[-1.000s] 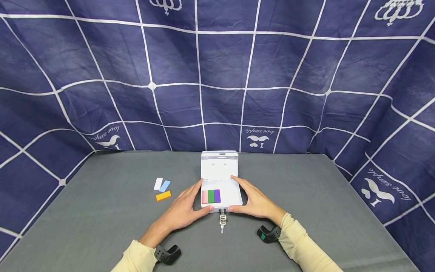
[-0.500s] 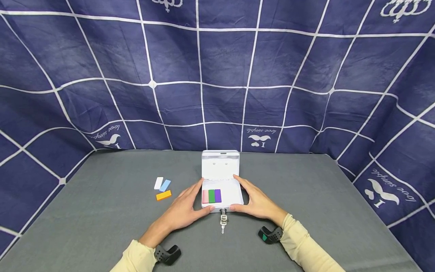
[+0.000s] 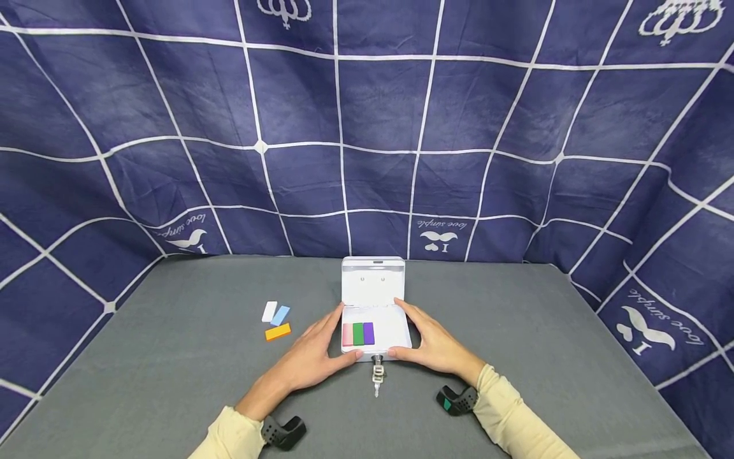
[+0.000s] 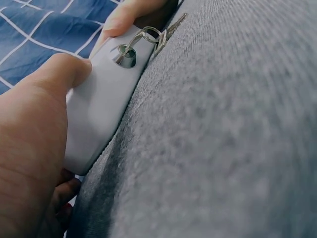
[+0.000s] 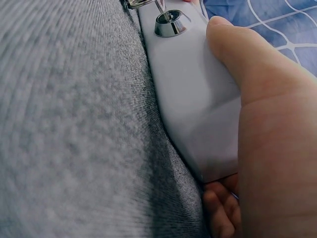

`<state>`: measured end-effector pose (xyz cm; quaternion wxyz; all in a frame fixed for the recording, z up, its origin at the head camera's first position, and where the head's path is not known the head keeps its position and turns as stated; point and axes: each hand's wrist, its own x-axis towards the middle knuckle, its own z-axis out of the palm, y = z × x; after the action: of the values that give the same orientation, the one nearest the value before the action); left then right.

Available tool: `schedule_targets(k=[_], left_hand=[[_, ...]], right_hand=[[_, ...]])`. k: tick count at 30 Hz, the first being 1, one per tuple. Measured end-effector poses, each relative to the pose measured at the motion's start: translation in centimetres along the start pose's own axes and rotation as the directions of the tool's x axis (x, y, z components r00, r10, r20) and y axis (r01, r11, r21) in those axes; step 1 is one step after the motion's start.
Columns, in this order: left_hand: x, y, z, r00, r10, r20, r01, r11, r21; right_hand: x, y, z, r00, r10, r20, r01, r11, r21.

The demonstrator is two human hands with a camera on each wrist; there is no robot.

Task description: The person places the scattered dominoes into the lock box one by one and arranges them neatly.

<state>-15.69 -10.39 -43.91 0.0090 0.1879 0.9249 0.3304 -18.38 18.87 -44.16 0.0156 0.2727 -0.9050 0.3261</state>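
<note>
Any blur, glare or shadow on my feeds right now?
Head: white box bright against gray cloth. Left wrist: cloth blurred toward lower right, dark shadow near the white box's lower end. Right wrist: cloth soft at left, bright highlights on the lock, shadow below the box.

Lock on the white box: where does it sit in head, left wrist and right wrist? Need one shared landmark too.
Head: lock below centre, small, on the near side of the white box.
Left wrist: lock in the upper part, left of centre.
Right wrist: lock near the top edge, just right of centre.
Shared landmark: the box's front wall, which carries the lock in all three.
</note>
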Motion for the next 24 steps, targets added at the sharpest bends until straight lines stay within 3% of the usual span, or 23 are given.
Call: schedule_targets(k=[7,16,21,24], left_hand=[[-0.3,0.0,-1.1,1.0,-0.025,0.012,0.026,0.998,-0.057],[-0.3,-0.3,-2.6,1.0,0.003,-0.015,-0.003,1.0,-0.022],[-0.1,-0.9,-3.6,0.998,0.036,-0.055,-0.036,0.999,-0.014],[-0.1,-1.4,-4.4,0.995,0.022,-0.093,-0.023,1.0,-0.006]], right_hand=[[-0.1,0.1,0.1,1.0,0.002,-0.005,-0.002,1.0,0.002],[-0.1,-0.2,-0.1,1.0,0.0,0.0,0.0,1.0,0.012],[-0.1,-0.2,-0.1,1.0,-0.001,-0.005,0.001,1.0,0.008],[-0.1,-0.2,0.0,1.0,-0.005,-0.006,0.005,1.0,0.004]])
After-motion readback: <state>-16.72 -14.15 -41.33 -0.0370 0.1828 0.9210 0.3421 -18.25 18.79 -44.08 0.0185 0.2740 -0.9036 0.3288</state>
